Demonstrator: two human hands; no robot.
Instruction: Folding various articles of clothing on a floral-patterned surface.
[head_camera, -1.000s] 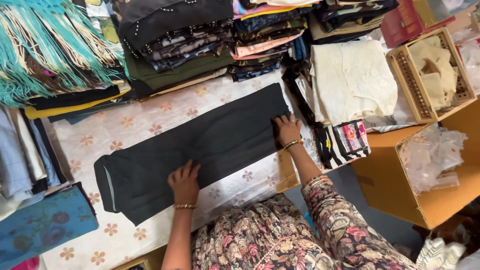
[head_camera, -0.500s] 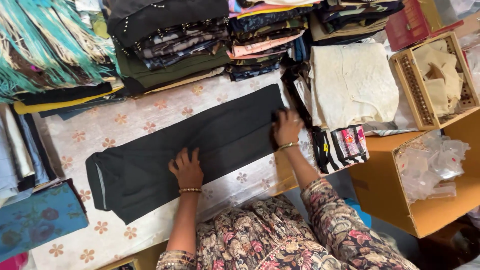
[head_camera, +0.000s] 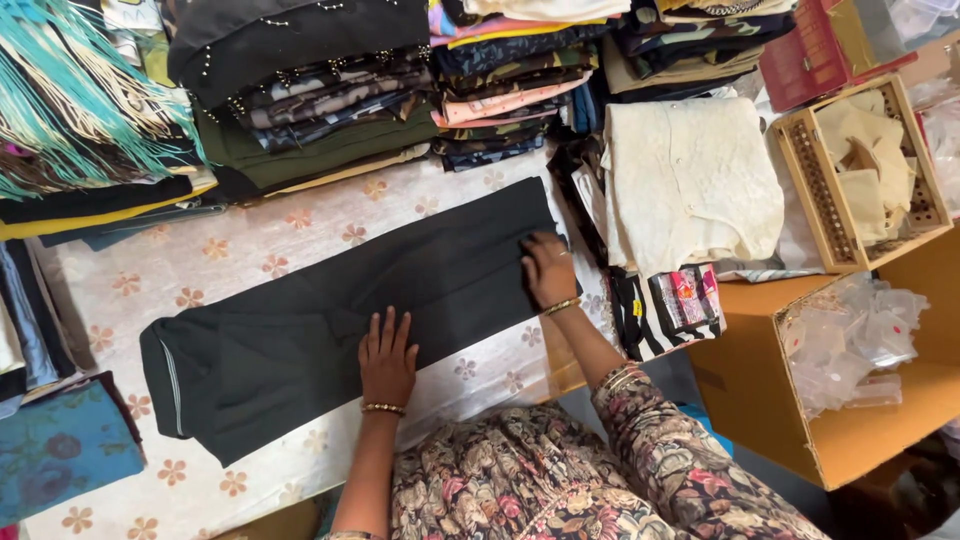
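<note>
We press both palms, fingers spread flat, left hand (head_camera: 387, 358) and right hand (head_camera: 548, 270), on the folded dark garment (head_camera: 350, 315) on the table (head_camera: 250, 255). It looks soft, light and limp, best taken by its folded edges.

Your left hand (head_camera: 387, 357) lies flat, palm down, fingers spread and pointing away from you, its bare forearm running straight back toward your body with a bangle at the wrist. Your right hand (head_camera: 548, 270) reaches farther out, fingers curled down and pressing, wrist bangled, its patterned sleeve bent at the elbow.
</note>
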